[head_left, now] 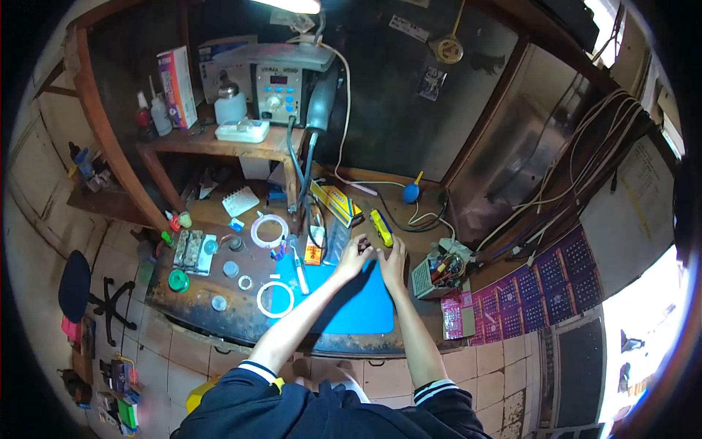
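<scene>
Both of my hands are above the far part of a blue work mat (358, 311) on a wooden bench. My left hand (352, 260) has its fingers curled around something small and dark, too small to name. Close beside it on the right, my right hand (393, 260) has its thumb and fingers apart, with nothing visible between them. Just beyond the right fingertips lies a yellow and black object (381, 227) of unclear kind. An orange and white box (314, 247) stands left of my left hand, and a yellow box (336, 203) lies farther back.
A hot-air station (278, 94) sits on the shelf, its cables hanging to the bench. Tape rolls (275, 300), small jars (219, 303) and a metal holder (190, 250) stand at the left. A tool basket (431, 278) is at the right; a blue air blower (412, 192) is behind.
</scene>
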Demonstrator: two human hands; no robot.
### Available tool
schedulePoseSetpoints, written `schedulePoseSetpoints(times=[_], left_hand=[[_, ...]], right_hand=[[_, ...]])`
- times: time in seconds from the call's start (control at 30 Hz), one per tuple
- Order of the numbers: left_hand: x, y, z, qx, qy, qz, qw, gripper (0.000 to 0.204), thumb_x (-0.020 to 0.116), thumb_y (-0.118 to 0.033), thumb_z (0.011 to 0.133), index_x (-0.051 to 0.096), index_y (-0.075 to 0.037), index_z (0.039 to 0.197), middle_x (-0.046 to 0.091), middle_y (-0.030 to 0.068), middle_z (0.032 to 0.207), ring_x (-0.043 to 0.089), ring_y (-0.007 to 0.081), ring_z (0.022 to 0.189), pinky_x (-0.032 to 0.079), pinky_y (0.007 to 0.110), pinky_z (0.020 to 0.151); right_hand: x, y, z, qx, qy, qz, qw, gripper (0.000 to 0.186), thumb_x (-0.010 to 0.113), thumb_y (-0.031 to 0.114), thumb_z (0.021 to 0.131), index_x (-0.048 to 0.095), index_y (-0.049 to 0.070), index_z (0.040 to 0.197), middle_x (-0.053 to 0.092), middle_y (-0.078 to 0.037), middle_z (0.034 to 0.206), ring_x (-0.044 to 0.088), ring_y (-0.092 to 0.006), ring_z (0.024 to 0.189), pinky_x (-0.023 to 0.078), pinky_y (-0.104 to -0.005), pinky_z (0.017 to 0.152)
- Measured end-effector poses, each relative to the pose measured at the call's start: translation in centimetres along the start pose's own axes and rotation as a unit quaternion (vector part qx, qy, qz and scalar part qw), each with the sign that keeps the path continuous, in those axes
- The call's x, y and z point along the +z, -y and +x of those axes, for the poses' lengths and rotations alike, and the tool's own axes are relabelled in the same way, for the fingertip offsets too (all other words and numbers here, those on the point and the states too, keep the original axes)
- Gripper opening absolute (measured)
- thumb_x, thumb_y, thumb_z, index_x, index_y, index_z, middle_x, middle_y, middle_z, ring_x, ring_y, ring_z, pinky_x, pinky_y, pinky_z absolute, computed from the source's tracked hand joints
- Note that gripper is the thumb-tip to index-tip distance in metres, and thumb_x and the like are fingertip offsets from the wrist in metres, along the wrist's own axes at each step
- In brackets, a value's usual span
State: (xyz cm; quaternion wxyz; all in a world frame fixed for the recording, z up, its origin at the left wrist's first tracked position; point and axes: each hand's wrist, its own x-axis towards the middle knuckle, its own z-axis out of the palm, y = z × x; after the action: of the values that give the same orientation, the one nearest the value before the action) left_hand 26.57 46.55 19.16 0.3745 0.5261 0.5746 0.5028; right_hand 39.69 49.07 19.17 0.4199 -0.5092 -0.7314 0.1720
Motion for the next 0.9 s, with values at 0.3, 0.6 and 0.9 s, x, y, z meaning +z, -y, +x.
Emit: schedulePoseSetpoints(times=[0.3, 0.6, 0.9], left_hand=[[2.6, 5.4, 5.7, 0.057, -0.056, 0.145, 0.986, 0.044, 0.052, -0.005, 0.083, 0.041, 0.002, 0.126, 0.049, 0.0209, 0.122, 0.047, 0.0289, 0.116, 0.038, 0.036, 0.097], [3.8, 1.6, 4.5, 0.043, 0.021, 0.058, 0.997, 0.041, 0.049, -0.008, 0.082, 0.047, 0.003, 0.122, 0.049, 0.0222, 0.123, 0.044, 0.0351, 0.118, 0.034, 0.037, 0.1], [4.6, 2.0, 4.1, 0.063, 0.065, 0.065, 0.994, 0.042, 0.047, -0.009, 0.085, 0.044, 0.0, 0.127, 0.048, 0.0207, 0.127, 0.046, 0.0316, 0.117, 0.035, 0.035, 0.099]], right_hand=[[3.2, -3.7, 3.6, 0.084, 0.005, -0.067, 0.994, 0.051, 0.067, 0.011, 0.073, 0.048, -0.003, 0.119, 0.053, -0.022, 0.11, 0.047, -0.0382, 0.105, 0.035, -0.0438, 0.092], [1.9, -2.1, 2.1, 0.128, -0.069, -0.024, 0.989, 0.04, 0.07, 0.012, 0.072, 0.057, 0.0, 0.107, 0.057, -0.02, 0.097, 0.055, -0.0353, 0.093, 0.044, -0.0409, 0.08], [0.4, -1.6, 1.1, 0.145, -0.072, -0.037, 0.986, 0.044, 0.068, 0.011, 0.073, 0.049, 0.0, 0.111, 0.048, -0.02, 0.104, 0.045, -0.0371, 0.102, 0.038, -0.0448, 0.087]])
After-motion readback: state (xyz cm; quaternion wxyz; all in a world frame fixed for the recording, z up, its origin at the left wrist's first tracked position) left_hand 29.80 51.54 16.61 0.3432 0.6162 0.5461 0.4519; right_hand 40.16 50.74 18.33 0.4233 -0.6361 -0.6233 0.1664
